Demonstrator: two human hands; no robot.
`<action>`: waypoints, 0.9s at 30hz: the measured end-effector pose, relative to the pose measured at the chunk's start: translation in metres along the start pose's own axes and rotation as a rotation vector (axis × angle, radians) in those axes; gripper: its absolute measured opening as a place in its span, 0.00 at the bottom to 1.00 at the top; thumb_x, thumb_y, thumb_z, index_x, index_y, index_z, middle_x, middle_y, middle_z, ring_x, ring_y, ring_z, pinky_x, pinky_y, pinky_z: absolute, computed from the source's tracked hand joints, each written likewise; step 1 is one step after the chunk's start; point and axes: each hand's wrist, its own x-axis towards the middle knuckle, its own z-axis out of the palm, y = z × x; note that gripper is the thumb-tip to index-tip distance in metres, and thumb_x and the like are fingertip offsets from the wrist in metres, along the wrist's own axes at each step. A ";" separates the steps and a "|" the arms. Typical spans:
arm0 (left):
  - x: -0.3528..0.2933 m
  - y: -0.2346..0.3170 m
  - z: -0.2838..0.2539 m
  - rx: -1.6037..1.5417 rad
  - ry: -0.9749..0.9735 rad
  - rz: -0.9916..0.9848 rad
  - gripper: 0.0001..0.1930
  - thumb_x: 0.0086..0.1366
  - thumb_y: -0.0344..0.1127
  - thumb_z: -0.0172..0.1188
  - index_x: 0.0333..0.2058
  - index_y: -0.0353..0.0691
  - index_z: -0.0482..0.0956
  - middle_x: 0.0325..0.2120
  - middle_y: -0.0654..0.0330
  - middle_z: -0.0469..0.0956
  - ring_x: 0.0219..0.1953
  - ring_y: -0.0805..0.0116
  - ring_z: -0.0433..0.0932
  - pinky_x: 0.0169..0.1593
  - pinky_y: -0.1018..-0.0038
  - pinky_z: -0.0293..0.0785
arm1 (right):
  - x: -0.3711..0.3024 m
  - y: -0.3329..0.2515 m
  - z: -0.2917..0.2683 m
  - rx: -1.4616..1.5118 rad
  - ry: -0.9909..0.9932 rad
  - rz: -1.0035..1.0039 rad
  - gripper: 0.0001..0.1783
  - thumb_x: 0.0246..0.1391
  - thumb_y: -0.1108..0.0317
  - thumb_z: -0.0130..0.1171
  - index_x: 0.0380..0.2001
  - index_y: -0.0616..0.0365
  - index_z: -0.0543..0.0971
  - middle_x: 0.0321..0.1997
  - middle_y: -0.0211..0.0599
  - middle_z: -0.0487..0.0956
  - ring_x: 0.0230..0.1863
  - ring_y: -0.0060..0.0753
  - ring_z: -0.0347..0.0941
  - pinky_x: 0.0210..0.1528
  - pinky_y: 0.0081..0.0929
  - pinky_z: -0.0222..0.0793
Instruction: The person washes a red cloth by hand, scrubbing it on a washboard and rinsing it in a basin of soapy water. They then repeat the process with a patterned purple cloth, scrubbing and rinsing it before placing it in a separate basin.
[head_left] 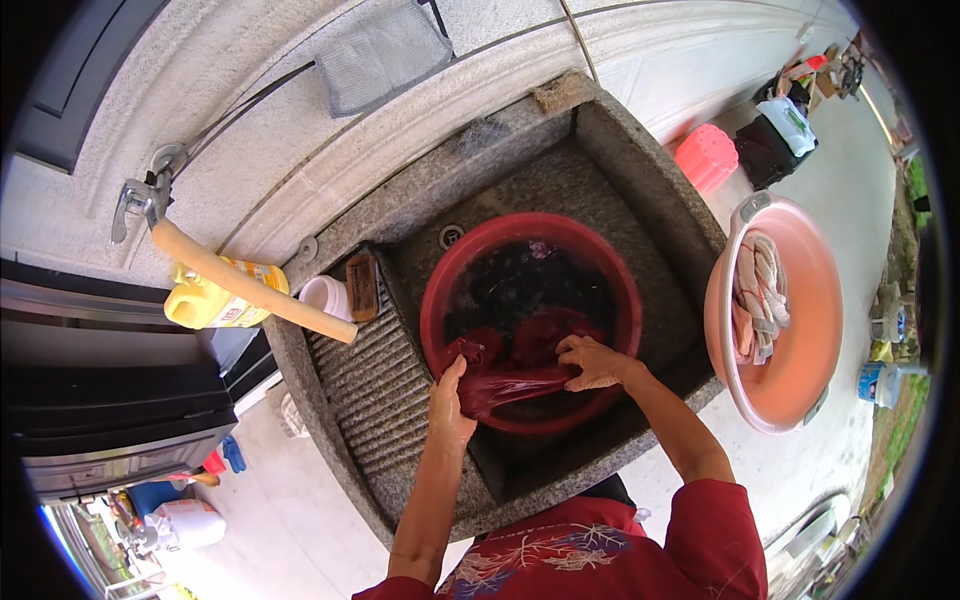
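A wet dark-red cloth (510,388) is stretched between my two hands over the near side of a red basin (630,290). My left hand (455,405) grips its left end, with a bunched fold rising above the fingers. On the right, my right hand (592,363) pinches the other end, knuckles up. More of the red cloth lies in the dark water (520,285) behind my hands. The basin stands inside a grey stone sink (655,190), beside its ribbed washboard (375,400).
On the sink's left edge stand a scrub brush (362,287), a white tub (325,297) and a yellow jug (215,300). A tan hose (250,285) hangs from the tap (145,200). At right, a pink basin (800,370) holds striped cloths (762,295).
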 end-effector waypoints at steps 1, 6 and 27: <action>-0.006 0.002 0.002 0.013 -0.015 0.012 0.18 0.65 0.41 0.51 0.50 0.38 0.69 0.47 0.53 0.74 0.49 0.53 0.73 0.54 0.56 0.69 | -0.006 0.004 -0.003 0.161 0.103 -0.074 0.28 0.40 0.57 0.61 0.46 0.57 0.75 0.48 0.42 0.72 0.48 0.38 0.67 0.54 0.33 0.62; -0.037 0.014 0.016 -0.082 -0.096 -0.054 0.20 0.67 0.42 0.48 0.53 0.38 0.66 0.50 0.52 0.72 0.53 0.53 0.71 0.56 0.55 0.68 | -0.036 -0.053 -0.065 0.880 0.258 -0.092 0.09 0.40 0.74 0.61 0.27 0.58 0.73 0.24 0.22 0.71 0.28 0.12 0.65 0.30 0.16 0.62; 0.106 -0.042 -0.035 1.714 0.482 0.412 0.24 0.58 0.41 0.60 0.50 0.36 0.69 0.46 0.45 0.70 0.51 0.48 0.68 0.51 0.61 0.69 | 0.119 0.013 0.044 -0.605 0.696 0.224 0.16 0.40 0.63 0.64 0.34 0.56 0.75 0.33 0.39 0.76 0.36 0.45 0.73 0.37 0.39 0.68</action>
